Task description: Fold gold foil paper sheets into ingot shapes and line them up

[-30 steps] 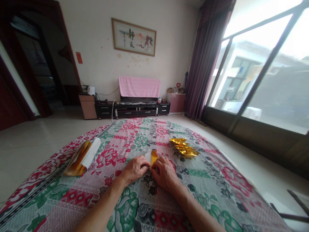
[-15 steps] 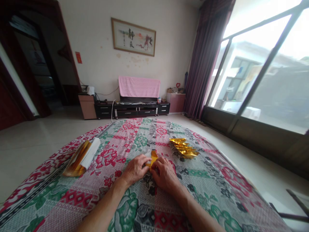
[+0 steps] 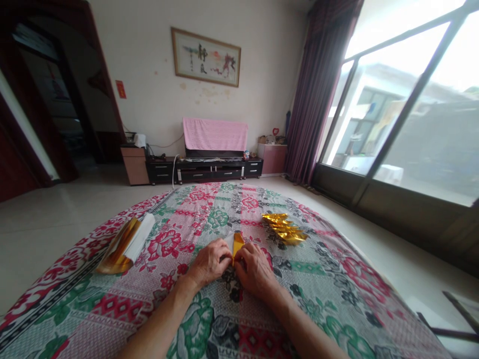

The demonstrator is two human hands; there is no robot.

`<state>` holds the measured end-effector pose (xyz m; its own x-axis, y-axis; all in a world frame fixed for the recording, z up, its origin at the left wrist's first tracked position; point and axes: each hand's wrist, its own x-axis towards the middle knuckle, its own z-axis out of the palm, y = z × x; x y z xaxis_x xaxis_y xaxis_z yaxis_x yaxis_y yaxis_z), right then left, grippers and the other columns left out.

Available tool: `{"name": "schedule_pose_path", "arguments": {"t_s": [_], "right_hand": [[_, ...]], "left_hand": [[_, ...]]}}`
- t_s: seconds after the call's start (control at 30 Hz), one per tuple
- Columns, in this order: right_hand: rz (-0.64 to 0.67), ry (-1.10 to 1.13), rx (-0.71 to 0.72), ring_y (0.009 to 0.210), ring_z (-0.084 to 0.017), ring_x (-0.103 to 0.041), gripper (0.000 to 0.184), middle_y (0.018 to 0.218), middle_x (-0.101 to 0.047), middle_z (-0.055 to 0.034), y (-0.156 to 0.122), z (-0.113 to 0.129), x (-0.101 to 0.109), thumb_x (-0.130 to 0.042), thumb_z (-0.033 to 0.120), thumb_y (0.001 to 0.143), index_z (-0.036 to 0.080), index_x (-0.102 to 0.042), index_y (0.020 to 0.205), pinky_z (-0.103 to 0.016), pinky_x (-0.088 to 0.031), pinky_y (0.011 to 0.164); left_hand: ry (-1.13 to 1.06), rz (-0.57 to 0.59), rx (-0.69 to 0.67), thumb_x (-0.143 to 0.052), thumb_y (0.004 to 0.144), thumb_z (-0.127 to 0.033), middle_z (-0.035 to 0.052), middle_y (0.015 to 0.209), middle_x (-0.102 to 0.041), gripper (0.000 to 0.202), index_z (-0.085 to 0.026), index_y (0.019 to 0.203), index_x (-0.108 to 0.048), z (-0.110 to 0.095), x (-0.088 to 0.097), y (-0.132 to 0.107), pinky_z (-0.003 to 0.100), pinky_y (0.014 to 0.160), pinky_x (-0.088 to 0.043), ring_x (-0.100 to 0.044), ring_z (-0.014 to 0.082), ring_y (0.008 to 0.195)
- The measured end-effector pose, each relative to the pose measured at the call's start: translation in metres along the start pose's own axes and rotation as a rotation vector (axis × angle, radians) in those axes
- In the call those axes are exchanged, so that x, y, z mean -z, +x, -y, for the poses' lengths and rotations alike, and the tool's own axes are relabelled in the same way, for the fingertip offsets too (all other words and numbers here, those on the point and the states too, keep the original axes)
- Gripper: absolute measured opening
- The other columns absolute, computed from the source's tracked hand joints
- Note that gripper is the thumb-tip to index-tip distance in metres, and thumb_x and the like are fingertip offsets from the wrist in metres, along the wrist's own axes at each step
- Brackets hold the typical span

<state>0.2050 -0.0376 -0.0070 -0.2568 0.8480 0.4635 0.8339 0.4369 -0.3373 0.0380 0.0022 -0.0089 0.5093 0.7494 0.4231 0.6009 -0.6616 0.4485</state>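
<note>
Between my hands, at the middle of the table, is a sheet of gold foil paper (image 3: 238,241), its white back showing on the left side. My left hand (image 3: 212,260) pinches its left near edge with thumb and fingers. On the other side, my right hand (image 3: 254,267) has its fingers curled on the gold part, and the fingertips of both hands almost meet. The near end of the paper is hidden by my fingers. To the right lies a row of folded gold foil pieces (image 3: 286,229), nested together.
A loosely curled stack of gold and white paper (image 3: 127,244) lies at the left of the table. A flowered cloth (image 3: 194,319) covers the round table. Beyond it stand a low black cabinet (image 3: 209,172) and a pink-draped television (image 3: 215,133). Windows are at the right.
The fingers of my left hand have drawn in slightly toward the paper's near end, and more of the gold strip shows between the hands. The other papers stay put.
</note>
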Motion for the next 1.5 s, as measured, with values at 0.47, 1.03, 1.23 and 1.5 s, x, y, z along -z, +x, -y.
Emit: {"name": "schedule_pose_path", "arguments": {"t_s": [0.47,1.03,1.23,1.5], "right_hand": [[-0.017,0.001,-0.009,0.083,-0.017,-0.046,0.001,0.085,-0.051,-0.0036,0.0001,-0.0004,-0.0031,-0.055,0.020,0.078,0.019,-0.056,0.078,-0.028,-0.033,0.075],[-0.007,0.005,-0.007,0.082,-0.016,-0.045,0.005,0.086,-0.051,-0.0033,-0.0006,0.0001,-0.0005,-0.052,0.016,0.078,0.019,-0.056,0.080,-0.028,-0.032,0.074],[-0.011,0.001,-0.013,0.081,-0.016,-0.045,0.005,0.086,-0.051,-0.0034,-0.0012,0.0004,-0.0015,-0.052,0.016,0.078,0.019,-0.056,0.080,-0.028,-0.032,0.074],[-0.016,-0.005,-0.015,0.081,-0.016,-0.045,0.004,0.085,-0.051,-0.0033,-0.0006,0.0012,-0.0016,-0.052,0.017,0.078,0.020,-0.055,0.079,-0.028,-0.032,0.074]], "left_hand": [[-0.035,0.024,0.015,-0.057,0.073,-0.018,0.0027,0.086,-0.060,0.010,-0.019,0.077,-0.067,-0.0021,0.0045,-0.0003,0.025,0.079,-0.044,-0.056,0.0148,0.083],[-0.097,0.020,-0.008,-0.055,0.072,-0.014,0.0024,0.086,-0.060,0.017,-0.020,0.084,-0.065,0.0026,0.0033,-0.0015,0.025,0.080,-0.043,-0.054,0.0150,0.085],[-0.051,0.009,0.035,-0.049,0.077,-0.014,0.0019,0.079,-0.060,0.018,-0.020,0.078,-0.066,-0.0003,0.0008,0.0002,0.023,0.076,-0.043,-0.055,0.0139,0.080],[-0.046,0.000,0.038,-0.049,0.077,-0.016,0.0019,0.079,-0.060,0.018,-0.020,0.077,-0.067,0.0015,-0.0010,0.0009,0.022,0.075,-0.043,-0.055,0.0134,0.078]]}}
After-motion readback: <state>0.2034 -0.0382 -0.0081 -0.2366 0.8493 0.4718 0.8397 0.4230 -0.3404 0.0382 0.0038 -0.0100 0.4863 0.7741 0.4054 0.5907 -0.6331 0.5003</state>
